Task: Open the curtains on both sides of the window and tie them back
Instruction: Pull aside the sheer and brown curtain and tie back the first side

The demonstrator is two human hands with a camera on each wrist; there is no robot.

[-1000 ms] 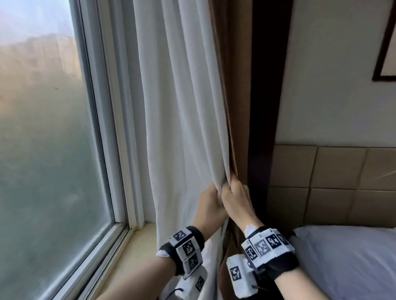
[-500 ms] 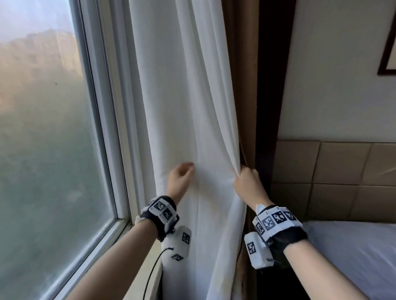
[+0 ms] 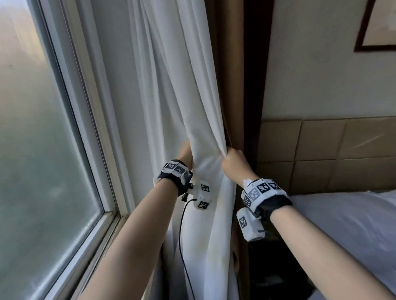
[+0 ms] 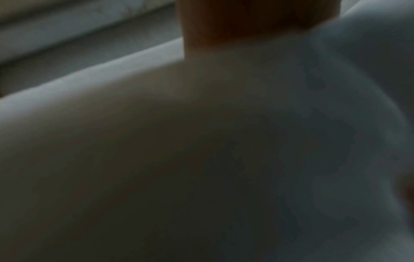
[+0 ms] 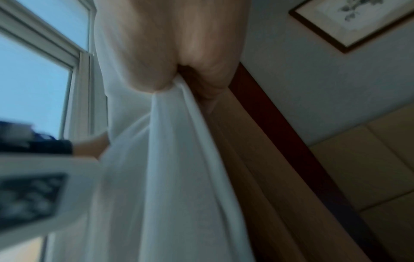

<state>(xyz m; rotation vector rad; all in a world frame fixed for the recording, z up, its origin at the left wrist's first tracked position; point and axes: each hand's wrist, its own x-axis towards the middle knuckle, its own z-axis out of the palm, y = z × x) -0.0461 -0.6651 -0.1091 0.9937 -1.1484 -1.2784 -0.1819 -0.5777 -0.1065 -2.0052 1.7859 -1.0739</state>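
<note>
White cloth bunched in the right hand (image 3: 234, 164), fingers curled tight round the edge of the sheer curtain (image 3: 179, 99); seen from the right wrist as a fold pinched under the fist (image 5: 170, 58) and falling straight down below it; left hand (image 3: 187, 154) just beside, on the window side of the same curtain, mostly hidden behind the fabric, so cannot tell how far its fingers are closed or whether gripping; left wrist view blurred and dark, only pale cloth (image 4: 201, 159) and a bit of skin at the top; black cable (image 3: 181, 230) hanging from the left wrist, down along the curtain; brown drape (image 3: 225, 83) right behind the right hand, touching the sheer curtain's edge; white bedding (image 3: 348, 224) below and to the right of the right forearm; window frame (image 3: 89, 113) left of the left hand, glass (image 3: 29, 142) beyond it; padded tan headboard (image 3: 342, 151) past the right hand; framed picture (image 3: 388, 24) high on the wall above that.
</note>
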